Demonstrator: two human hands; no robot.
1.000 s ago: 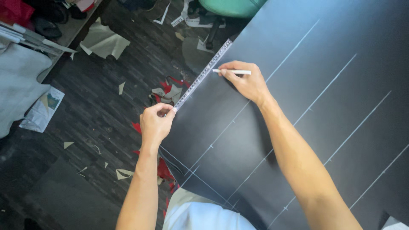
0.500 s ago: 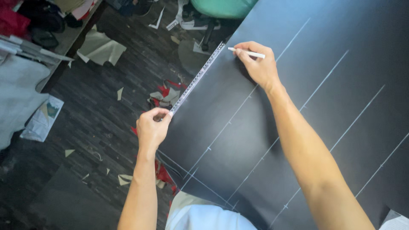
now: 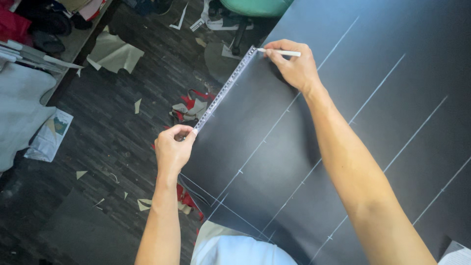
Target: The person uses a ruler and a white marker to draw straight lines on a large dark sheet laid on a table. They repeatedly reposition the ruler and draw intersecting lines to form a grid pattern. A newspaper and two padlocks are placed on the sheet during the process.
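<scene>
A large dark sheet [image 3: 304, 147] lies spread flat on the table, its left edge running on a slant from near the person's body up toward the far side, and a clear ruler [image 3: 224, 91] rests right along that edge. The left hand [image 3: 172, 149] is at the near end of the ruler, fingers closed in a pinch on its tip and pressing it down, which seems meant to keep the ruler from sliding off line while the far end is worked. The right hand [image 3: 294, 66] reaches across the sheet to the far end, fingers wrapped around a white marking pencil [image 3: 279, 52] whose tip touches the sheet just beside the end of the ruler; the heel of this hand rests on the sheet, likely to steady the stroke. With one hand at each end, the ruler is held straight along its whole length, so it can serve as a guide. Several thin white lines [image 3: 378, 88] already cross the sheet, parallel to the ruler and spaced apart, with short tick marks across them, which suggests the ruler is set at the edge to match that same slant. Beyond the edge of the table the dark wooden floor [image 3: 113, 142] is littered with red and pale scraps [image 3: 191, 105], and the base of a green chair [image 3: 255, 7] stands near the far corner of the sheet.
</scene>
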